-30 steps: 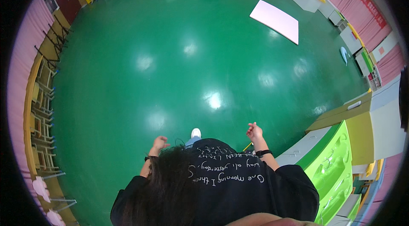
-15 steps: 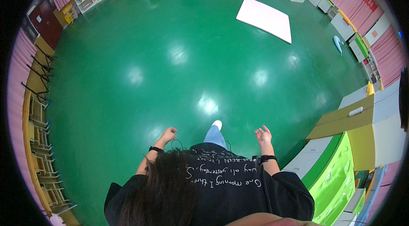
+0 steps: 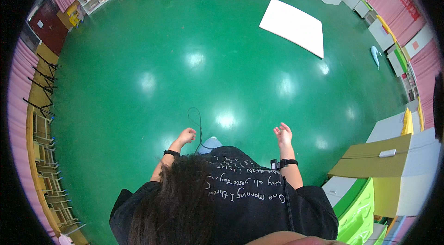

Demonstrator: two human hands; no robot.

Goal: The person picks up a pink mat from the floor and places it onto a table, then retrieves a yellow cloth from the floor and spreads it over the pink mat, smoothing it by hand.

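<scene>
Over the glossy green floor (image 3: 138,106), the left hand (image 3: 187,135) is loosely curled with nothing clearly in its grip, and a thin black cable (image 3: 198,125) loops on the floor just beside it, toward the right hand, before running back toward the body. The right hand (image 3: 282,135) is open, fingers spread and empty, well apart from the cable. A flat white rectangular board (image 3: 292,27) lies far ahead near the floor's far right edge, and a brown cardboard box (image 3: 393,159) stands at the right edge.
</scene>
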